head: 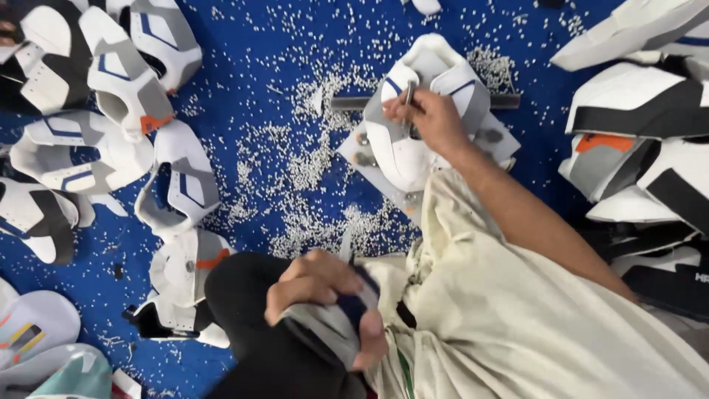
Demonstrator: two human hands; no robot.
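My right hand (430, 118) reaches forward and grips a thin metal punch tool (408, 100), its tip pressed on a white and grey shoe upper (402, 151). That upper lies draped over a metal stand with a dark crossbar (351, 103). My left hand (325, 299) is close to my lap, closed around a folded grey and navy shoe upper piece (341, 318) that rests on my dark knee.
Several white, grey and black shoe uppers (122, 81) lie in piles on the blue floor cloth (258, 44) at left, more uppers (642, 125) at right. Small white punched bits (310, 170) are scattered around the stand. A cream cloth (517, 318) covers my lap.
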